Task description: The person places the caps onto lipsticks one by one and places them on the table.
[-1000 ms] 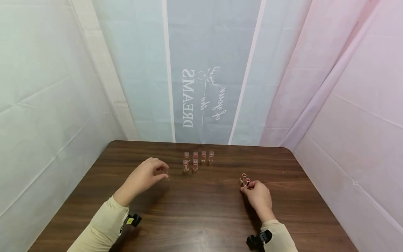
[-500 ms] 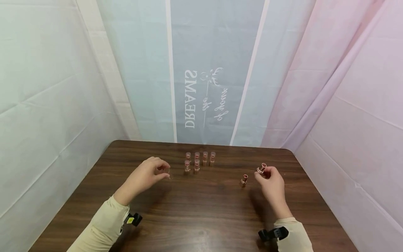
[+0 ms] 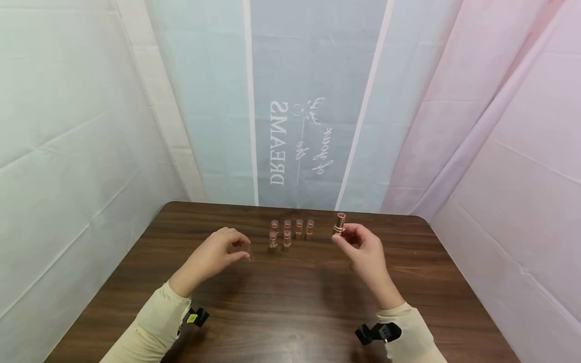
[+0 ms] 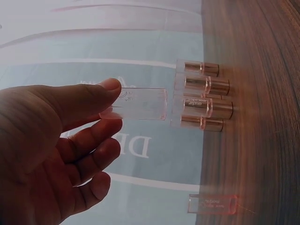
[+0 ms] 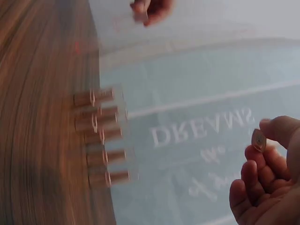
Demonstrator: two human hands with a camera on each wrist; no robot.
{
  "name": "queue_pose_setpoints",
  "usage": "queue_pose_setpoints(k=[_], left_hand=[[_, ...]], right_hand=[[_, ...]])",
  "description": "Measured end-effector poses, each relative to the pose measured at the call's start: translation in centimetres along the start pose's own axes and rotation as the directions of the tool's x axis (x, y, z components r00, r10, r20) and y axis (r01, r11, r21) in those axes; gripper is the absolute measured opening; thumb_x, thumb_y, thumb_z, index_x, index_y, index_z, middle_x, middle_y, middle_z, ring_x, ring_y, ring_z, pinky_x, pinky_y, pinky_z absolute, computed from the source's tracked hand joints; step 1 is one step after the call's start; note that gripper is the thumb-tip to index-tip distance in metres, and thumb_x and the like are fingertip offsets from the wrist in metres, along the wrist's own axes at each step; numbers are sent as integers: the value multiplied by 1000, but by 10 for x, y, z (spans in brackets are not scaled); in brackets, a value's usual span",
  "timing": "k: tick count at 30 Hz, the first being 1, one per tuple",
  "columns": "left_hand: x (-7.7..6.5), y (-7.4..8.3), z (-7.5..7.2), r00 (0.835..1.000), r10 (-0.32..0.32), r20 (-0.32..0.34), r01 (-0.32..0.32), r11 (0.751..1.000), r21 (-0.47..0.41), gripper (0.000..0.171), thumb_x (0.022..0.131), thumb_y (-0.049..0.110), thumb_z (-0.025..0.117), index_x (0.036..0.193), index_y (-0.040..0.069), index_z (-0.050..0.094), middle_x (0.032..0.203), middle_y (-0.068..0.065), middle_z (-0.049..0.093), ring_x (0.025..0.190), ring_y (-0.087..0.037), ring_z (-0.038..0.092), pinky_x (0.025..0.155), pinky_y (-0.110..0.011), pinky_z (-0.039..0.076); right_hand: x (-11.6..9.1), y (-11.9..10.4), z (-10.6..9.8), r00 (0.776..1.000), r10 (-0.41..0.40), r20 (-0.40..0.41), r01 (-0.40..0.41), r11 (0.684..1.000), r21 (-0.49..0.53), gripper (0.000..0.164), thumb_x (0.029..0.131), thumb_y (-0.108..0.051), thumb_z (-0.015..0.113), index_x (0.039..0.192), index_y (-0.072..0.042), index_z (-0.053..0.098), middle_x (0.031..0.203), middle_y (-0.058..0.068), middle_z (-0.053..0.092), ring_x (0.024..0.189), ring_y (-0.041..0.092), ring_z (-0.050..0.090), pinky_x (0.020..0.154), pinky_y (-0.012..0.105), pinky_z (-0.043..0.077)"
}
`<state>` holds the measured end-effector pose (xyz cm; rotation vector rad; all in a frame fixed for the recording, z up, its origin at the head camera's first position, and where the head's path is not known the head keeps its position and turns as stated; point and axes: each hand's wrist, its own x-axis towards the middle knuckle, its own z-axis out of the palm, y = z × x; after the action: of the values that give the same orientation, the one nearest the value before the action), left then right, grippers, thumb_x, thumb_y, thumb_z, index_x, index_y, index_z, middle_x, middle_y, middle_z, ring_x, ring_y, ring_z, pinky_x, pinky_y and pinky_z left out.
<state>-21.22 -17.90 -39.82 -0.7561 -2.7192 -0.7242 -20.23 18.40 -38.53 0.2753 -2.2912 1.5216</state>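
My left hand [image 3: 216, 256] pinches a clear lipstick cap [image 4: 143, 104] between thumb and forefinger, above the left part of the table. Over the table's right half, my right hand [image 3: 366, 252] holds an uncapped rose-gold lipstick [image 3: 339, 224] upright by its lower end. Only that lipstick's small end [image 5: 258, 139] shows in the right wrist view. Between the hands, several capped lipsticks [image 3: 287, 239] stand in a group toward the back. A second clear cap [image 4: 213, 205] stands on the table in the left wrist view; in the head view it cannot be made out.
The dark wooden table [image 3: 281, 312] has its far edge against a hanging cloth [image 3: 308, 60] with mirrored lettering. Pale fabric walls [image 3: 81, 126] rise on both sides. A black camera band [image 3: 379, 333] sits on each sleeve.
My right hand has lifted one lipstick off the table, swung right, then moved left and up with it. The other uncapped lipstick is no longer visible. My left hand barely moves.
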Motion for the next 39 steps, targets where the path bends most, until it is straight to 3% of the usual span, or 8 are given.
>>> queue_pose_setpoints(k=[5, 10, 18, 24, 29, 35, 39], left_hand=[[1, 1, 1, 1000, 7, 1, -7, 1000, -5, 19, 81, 30, 78, 95, 24, 69, 91, 15, 62, 88, -5, 55, 78, -28, 50], [0, 2, 2, 1000, 9, 6, -9, 1000, -9, 18, 80, 31, 78, 94, 25, 69, 90, 15, 61, 87, -4, 55, 78, -28, 49], [0, 5, 6, 999, 26, 21, -26, 1000, -9, 18, 80, 29, 79, 93, 25, 68, 90, 14, 62, 86, -5, 53, 77, -28, 49], [0, 8, 9, 998, 51, 25, -51, 999, 1, 17, 80, 29, 79, 94, 26, 68, 91, 16, 61, 88, -4, 53, 78, -27, 49], [1, 13, 9, 998, 62, 10, -62, 998, 12, 19, 79, 30, 79, 94, 27, 69, 91, 17, 61, 88, -4, 54, 78, -27, 49], [3, 21, 3, 999, 42, 5, -42, 998, -45, 19, 79, 31, 80, 94, 25, 69, 89, 16, 63, 87, -4, 56, 78, -31, 51], [14, 30, -6, 995, 101, 24, -100, 993, -65, 19, 80, 30, 79, 94, 22, 70, 90, 14, 63, 87, -5, 57, 79, -32, 51]], right_hand=[[-6, -7, 19, 993, -74, 97, 73, 997, 9, 22, 82, -28, 77, 99, -17, 68, 85, -1, 66, 75, 14, 58, 66, 29, 51], [-12, -4, 33, 977, -141, 157, 140, 990, 19, 18, 83, -23, 76, 98, -19, 66, 86, -3, 62, 78, 13, 58, 70, 27, 51], [-15, 3, 48, 965, -122, 232, 122, 992, 15, 17, 83, -29, 76, 97, -23, 66, 86, -7, 61, 78, 12, 58, 71, 26, 51], [-16, 6, 54, 976, -69, 208, 73, 997, -11, 20, 80, -30, 78, 95, -23, 67, 85, -6, 62, 77, 12, 59, 69, 24, 51], [-16, 10, 57, 985, -39, 169, 39, 999, 0, 25, 79, -31, 79, 99, -20, 68, 87, -2, 64, 77, 14, 58, 71, 29, 52], [-16, 16, 61, 979, -69, 191, 71, 997, -4, 23, 80, -35, 78, 98, -24, 67, 89, -3, 63, 77, 12, 58, 70, 27, 52], [-17, 17, 61, 978, -103, 181, 107, 994, -10, 22, 80, -34, 78, 97, -26, 67, 90, -1, 63, 76, 11, 58, 69, 25, 52]])
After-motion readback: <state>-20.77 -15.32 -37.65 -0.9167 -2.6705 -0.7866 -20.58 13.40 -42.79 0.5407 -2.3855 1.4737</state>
